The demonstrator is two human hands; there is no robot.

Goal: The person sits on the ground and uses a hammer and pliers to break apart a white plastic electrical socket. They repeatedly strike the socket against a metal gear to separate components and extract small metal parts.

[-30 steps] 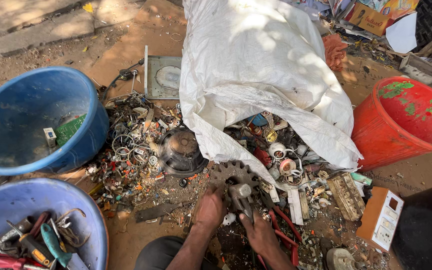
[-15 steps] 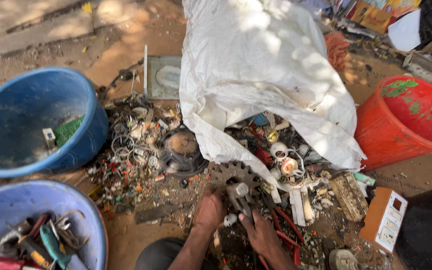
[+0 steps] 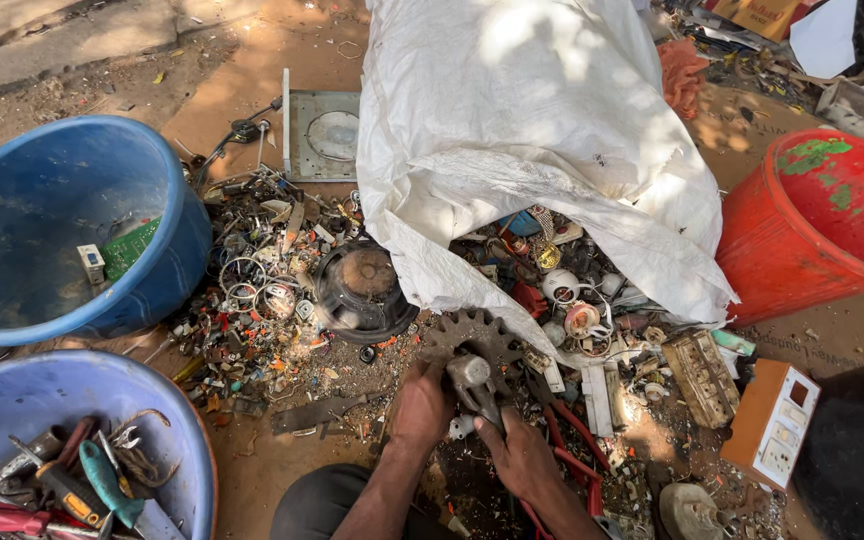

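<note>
My left hand point(image 3: 422, 408) and my right hand point(image 3: 522, 457) both grip a rusty toothed sprocket point(image 3: 474, 340) with a grey metal crank arm point(image 3: 474, 386) fixed to its middle. The left hand holds the sprocket's lower left edge. The right hand closes around the lower end of the crank arm. The part sits low over a heap of scrap metal, wires and small parts on the dirt ground. A round black speaker point(image 3: 360, 290) lies just left of the sprocket.
A large white sack point(image 3: 522, 150) spills scrap in front of me. A blue tub point(image 3: 62, 230) with a green circuit board stands at left; another blue tub point(image 3: 82, 460) holds tools. A red bucket point(image 3: 822, 230) and an orange switch box point(image 3: 774, 425) are at right.
Both hands stay on the sprocket and crank arm. The view has shifted slightly and the part sits a little lower in the frame.
</note>
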